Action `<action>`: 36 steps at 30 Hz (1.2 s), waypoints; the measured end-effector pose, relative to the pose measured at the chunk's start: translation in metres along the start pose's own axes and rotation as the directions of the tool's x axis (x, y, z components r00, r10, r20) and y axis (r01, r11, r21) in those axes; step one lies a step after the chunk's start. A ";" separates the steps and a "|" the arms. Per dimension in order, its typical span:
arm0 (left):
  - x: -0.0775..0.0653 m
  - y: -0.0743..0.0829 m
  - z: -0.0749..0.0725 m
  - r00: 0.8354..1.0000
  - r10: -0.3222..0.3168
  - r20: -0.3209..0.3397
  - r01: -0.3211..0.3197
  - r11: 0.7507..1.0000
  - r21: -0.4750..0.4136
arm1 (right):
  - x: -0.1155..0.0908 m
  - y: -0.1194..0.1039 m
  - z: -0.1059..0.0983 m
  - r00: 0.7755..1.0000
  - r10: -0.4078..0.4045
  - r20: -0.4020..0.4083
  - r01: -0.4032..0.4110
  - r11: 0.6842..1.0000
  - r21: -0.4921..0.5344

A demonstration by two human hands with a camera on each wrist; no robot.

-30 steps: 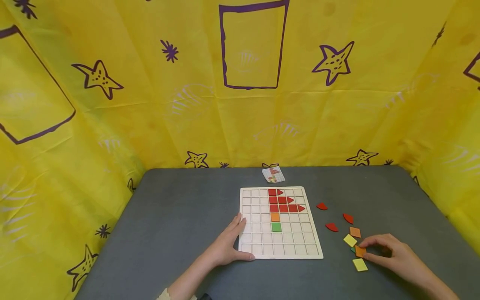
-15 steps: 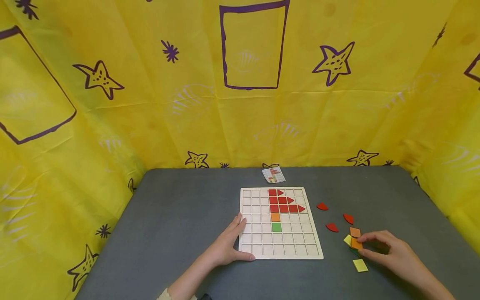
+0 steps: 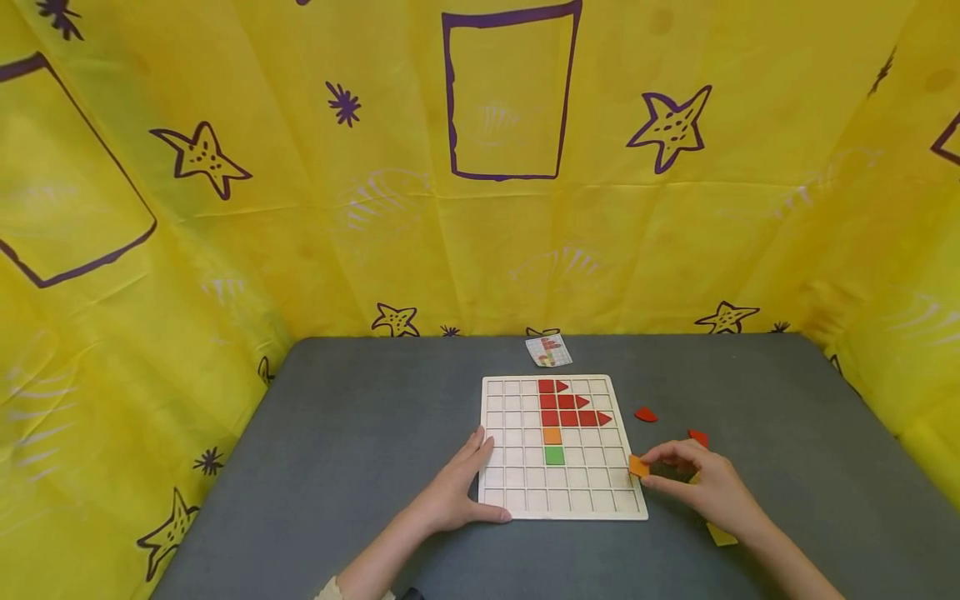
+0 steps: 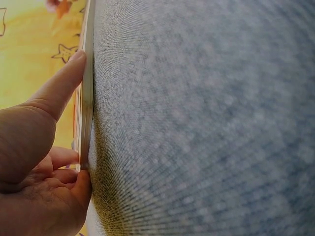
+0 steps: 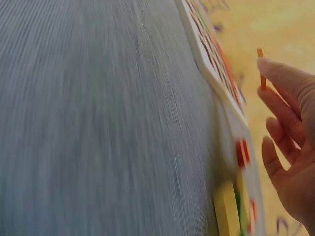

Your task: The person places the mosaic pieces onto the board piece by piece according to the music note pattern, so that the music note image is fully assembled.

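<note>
My right hand [image 3: 701, 483] pinches an orange square tile [image 3: 639, 467] between thumb and fingertips, at the right edge of a pale grid board [image 3: 525, 477]. In the right wrist view this orange tile [image 5: 263, 81] appears edge-on, held above the table. The left hand [image 3: 453, 492] rests on the board's lower left side, with fingers on the left edge and the thumb along the bottom edge. Three rows of red squares [image 3: 550, 418] ending in red points lie in the board's upper cells. Below them sit an orange square [image 3: 552, 436] and a green square [image 3: 555, 455].
A small printed card [image 3: 549, 351] with a coloured grid pattern lies behind the board. Right of the board are a red curved-edged piece [image 3: 646, 414], another red piece [image 3: 699, 437] and a yellow tile [image 3: 722, 536]. My right hand and forearm partly hide the loose pieces.
My right hand has lifted the orange tile from the loose pieces and moved left with it to the board's right edge. The left hand has stayed on the board.
</note>
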State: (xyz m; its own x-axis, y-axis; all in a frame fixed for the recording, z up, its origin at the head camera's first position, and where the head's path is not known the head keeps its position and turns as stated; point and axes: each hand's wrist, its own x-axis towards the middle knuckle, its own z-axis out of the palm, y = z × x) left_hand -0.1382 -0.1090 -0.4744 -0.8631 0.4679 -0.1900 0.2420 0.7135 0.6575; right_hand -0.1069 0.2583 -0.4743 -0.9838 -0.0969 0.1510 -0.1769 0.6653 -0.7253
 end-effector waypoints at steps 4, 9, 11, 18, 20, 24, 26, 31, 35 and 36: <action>0.000 0.001 0.000 1.000 -0.003 0.004 0.003 1.000 -0.005 | 0.009 -0.012 0.025 0.992 -0.124 0.020 0.123 0.991 0.057; 0.000 0.001 0.001 1.000 -0.001 0.001 0.001 1.000 -0.003 | 0.020 -0.025 0.053 0.959 -0.281 0.038 0.278 0.959 0.058; 0.000 0.001 0.001 1.000 -0.003 0.001 0.003 1.000 -0.002 | 0.023 -0.030 0.061 0.947 -0.318 0.050 0.317 0.948 0.033; 0.001 0.001 0.001 1.000 -0.009 0.007 0.009 1.000 -0.005 | 0.028 -0.040 0.076 0.909 -0.416 0.028 0.417 0.908 -0.027; 0.001 0.001 0.001 1.000 -0.008 0.008 0.008 1.000 -0.007 | 0.028 -0.041 0.078 0.901 -0.434 0.018 0.434 0.900 -0.034; 0.001 0.001 0.001 1.000 -0.008 0.008 0.008 1.000 -0.002 | 0.029 -0.044 0.080 0.893 -0.450 0.016 0.450 0.891 -0.061; 0.002 0.001 0.001 1.000 -0.012 0.007 0.012 1.000 -0.003 | 0.030 -0.044 0.081 0.894 -0.447 0.022 0.447 0.891 -0.072; 0.001 0.001 0.002 1.000 -0.023 0.005 0.023 1.000 -0.006 | 0.030 -0.044 0.083 0.902 -0.431 0.034 0.433 0.900 -0.058; 0.001 0.001 0.001 1.000 -0.016 -0.002 0.016 1.000 -0.003 | 0.030 -0.043 0.085 0.908 -0.419 0.030 0.420 0.907 -0.037; 0.001 0.001 0.001 1.000 -0.014 -0.003 0.014 1.000 -0.001 | 0.030 -0.043 0.085 0.910 -0.413 0.029 0.413 0.910 -0.031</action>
State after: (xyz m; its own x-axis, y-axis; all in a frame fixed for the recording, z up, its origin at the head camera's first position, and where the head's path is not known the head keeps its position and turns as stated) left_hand -0.1378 -0.1070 -0.4748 -0.8676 0.4566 -0.1968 0.2298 0.7192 0.6557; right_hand -0.1315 0.1643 -0.4958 -0.8235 -0.3840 0.4176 -0.5668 0.5886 -0.5765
